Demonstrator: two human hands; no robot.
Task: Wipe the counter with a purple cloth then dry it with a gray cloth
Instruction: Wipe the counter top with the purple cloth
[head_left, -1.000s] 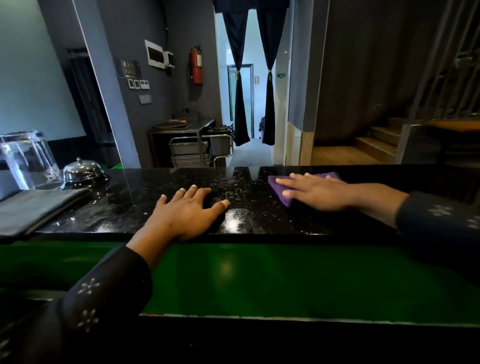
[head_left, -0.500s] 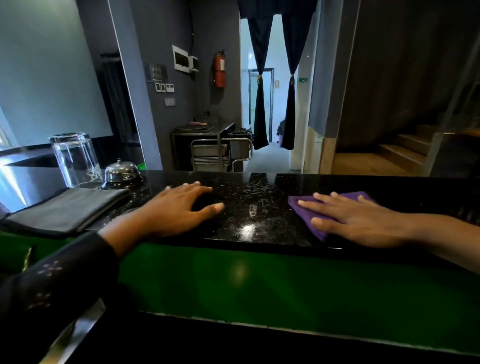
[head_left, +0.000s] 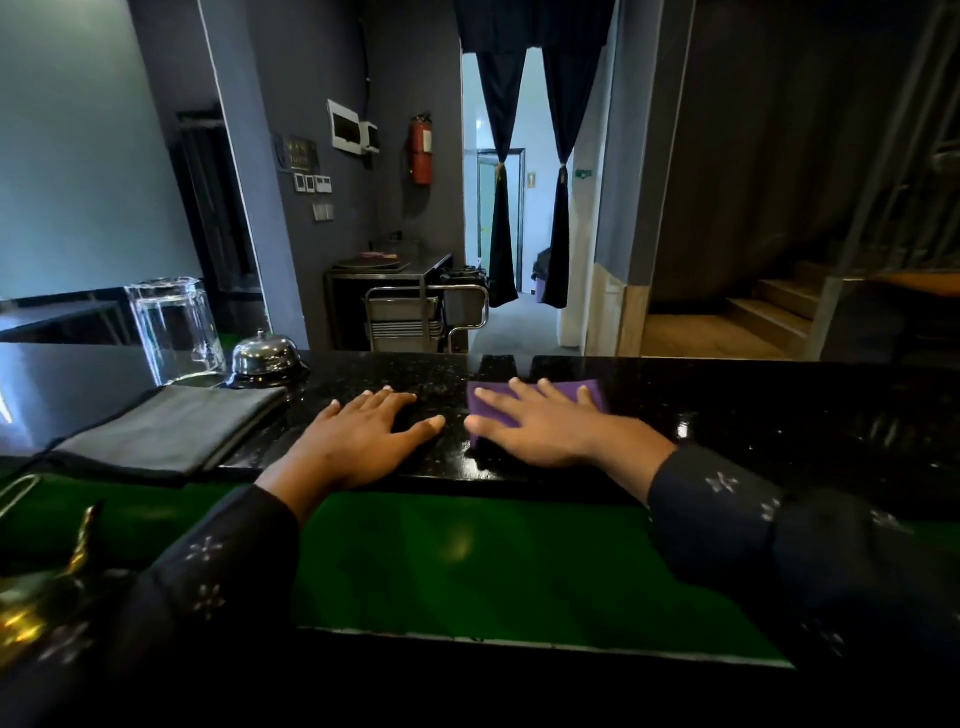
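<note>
On the black speckled table (head_left: 727, 410) the right hand (head_left: 545, 426) lies flat on the purple cloth (head_left: 587, 393), fingers straight and spread, palm pressing the cloth against the glossy top; it grips nothing. The cloth sits about midway along the table, reaching nearly to the far edge, with its far and right parts showing past the fingertips. Just to the left of it the left hand (head_left: 363, 441) rests palm down on the bare table, fingers stretched out and slightly apart, thumb pointing toward the right hand; the two hands are near each other but do not touch, and the left one holds nothing. Both wrists cross the near edge of the table, and dark sleeves (head_left: 769, 525) with small pale flower marks cover the forearms. Toward the left end of the table lies the folded gray cloth (head_left: 171, 431), flat, its near side close to the near edge and well apart from both hands. Behind it, near the far edge, stand a clear glass jar (head_left: 174, 327) and, just to its right, a shiny metal call bell (head_left: 263, 356). Below the near edge runs a green panel (head_left: 467, 561).
</note>
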